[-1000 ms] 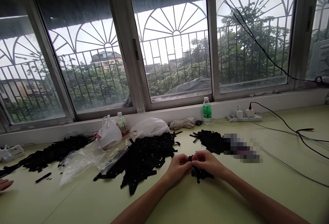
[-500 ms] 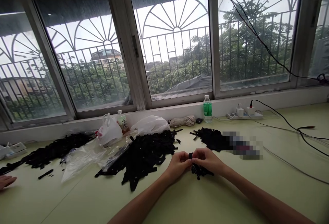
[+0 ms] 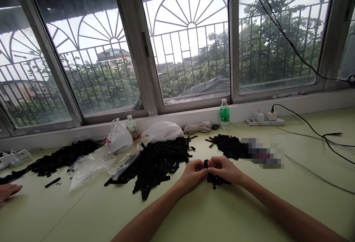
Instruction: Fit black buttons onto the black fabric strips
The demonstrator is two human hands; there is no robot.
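My left hand (image 3: 193,173) and my right hand (image 3: 226,170) meet in front of me, fingers closed in a pinch on one short black fabric strip (image 3: 206,164). The strip stands up between the fingertips, and much of it is hidden by them. Just below my right hand lies a small pile of little black pieces (image 3: 216,181), too small to name. A large heap of black fabric strips (image 3: 158,162) spreads to the left of my left hand. Behind my right hand is another heap of black strips (image 3: 229,145).
A green-labelled water bottle (image 3: 225,114) and a power strip (image 3: 264,121) stand by the window. Cables (image 3: 313,127) cross the right side. Left are a white plastic bag (image 3: 119,138), a clear bag (image 3: 91,170), a drink bottle (image 3: 132,127), more black strips (image 3: 63,157) and another person's hand (image 3: 9,191).
The view has shifted slightly. Both my hands stay pinched on the black strip, in nearly the same pose. The other person's hand at the left shows a little more.
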